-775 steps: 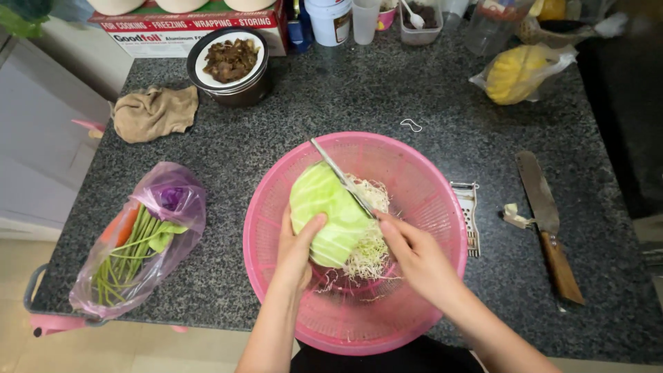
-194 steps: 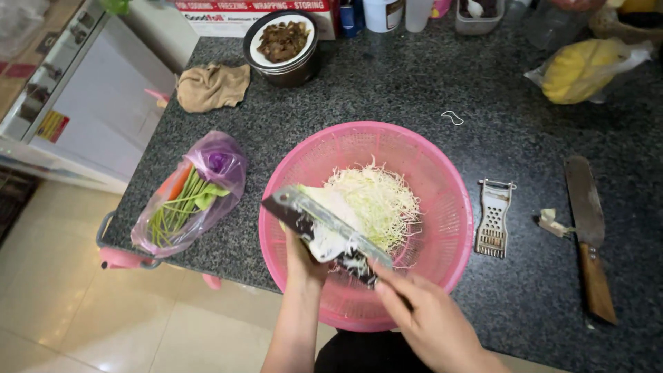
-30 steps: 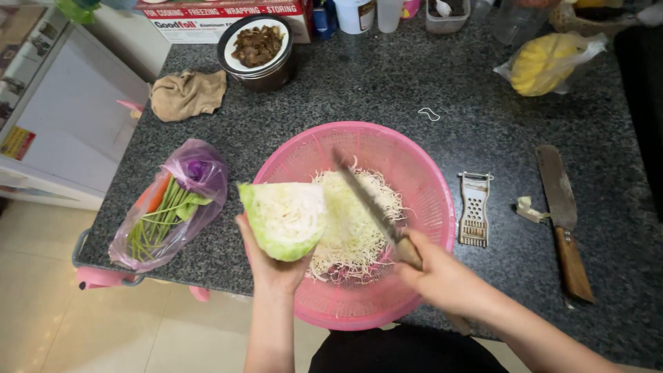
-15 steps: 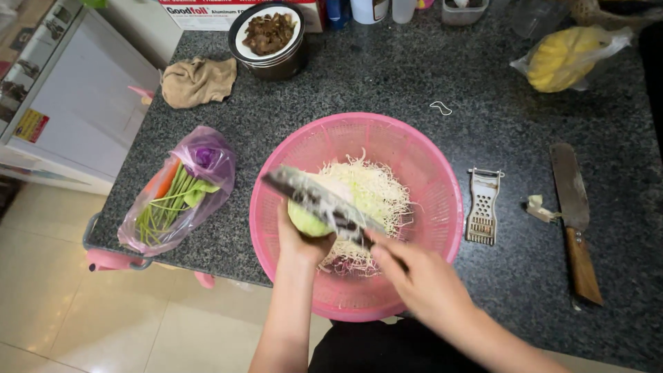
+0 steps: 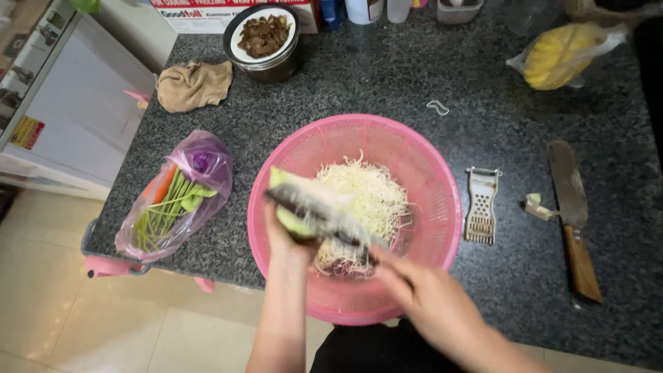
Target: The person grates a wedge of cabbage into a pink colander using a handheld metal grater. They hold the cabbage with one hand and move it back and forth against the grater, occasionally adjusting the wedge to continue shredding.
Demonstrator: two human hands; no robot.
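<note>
Over the round pink plastic colander (image 5: 442,207), my left hand (image 5: 286,238) fingers are gripping the pale green cabbage wedge (image 5: 293,207) while my right hand (image 5: 414,293) fingers are clasping the long knife (image 5: 314,215) lying diagonally across it.

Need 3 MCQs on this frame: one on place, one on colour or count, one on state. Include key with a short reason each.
1. Where does the small metal grater lie?
A. on the counter between the pink basket and the big knife
B. inside the basket
C. on the bag of vegetables

2. What colour is the basket?
A. blue
B. pink
C. white

3. What state is the cabbage in the basket in?
A. whole and uncut
B. partly shredded, one piece held
C. boiled in water

Key:
1 A: the grater sits on the dark counter, right of the basket and left of the wooden-handled knife.
2 B: its rim and mesh wall are pink.
3 B: pale shreds lie heaped in the basket while the left hand holds a green cabbage piece and the right hand draws a blurred blade across it.
</note>
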